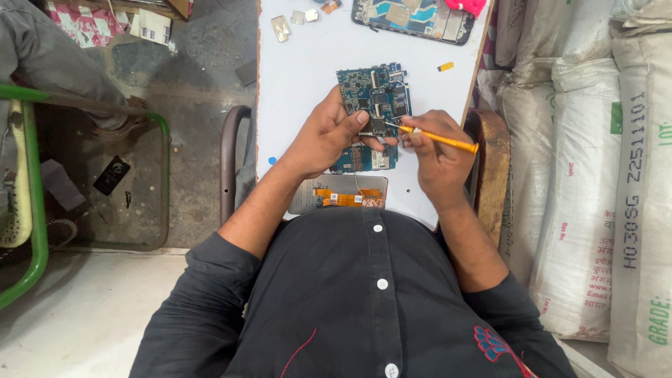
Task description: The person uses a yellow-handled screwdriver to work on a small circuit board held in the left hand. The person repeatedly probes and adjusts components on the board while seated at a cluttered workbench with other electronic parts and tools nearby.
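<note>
A blue-green circuit board lies on the white table. My left hand grips its lower part, thumb pressed near the board's middle. My right hand holds a thin orange tool, whose tip touches the board beside my left thumb. A second, smaller piece of blue board shows under my hands. Below it lies a flat grey panel with an orange flex cable on it.
An opened phone frame and small metal shields lie at the table's far end, with a tiny yellow piece. White woven sacks stack on the right. A green metal chair frame and another person's leg stand left.
</note>
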